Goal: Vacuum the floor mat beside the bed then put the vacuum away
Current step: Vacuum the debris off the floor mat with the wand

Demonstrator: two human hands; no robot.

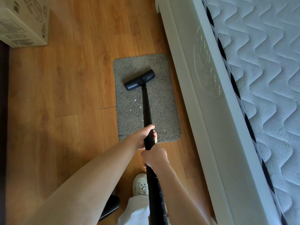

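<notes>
A grey shaggy floor mat (160, 111) lies on the wooden floor beside the bed frame. The black vacuum's floor head (139, 80) rests on the mat's far half, turned slightly askew. Its black tube (146, 104) runs back toward me. My left hand (142, 137) grips the tube farther along, over the mat's near edge. Just behind it, my right hand (155, 157) grips the same tube. A few small white crumbs dot the mat left of the tube.
The white bed frame (203, 95) with a quilted mattress (267, 78) runs along the right. A cardboard box (24, 21) stands at the far left. My shoe (140, 184) is on the wooden floor (65, 95) below my hands, with a dark object (110, 207) beside it.
</notes>
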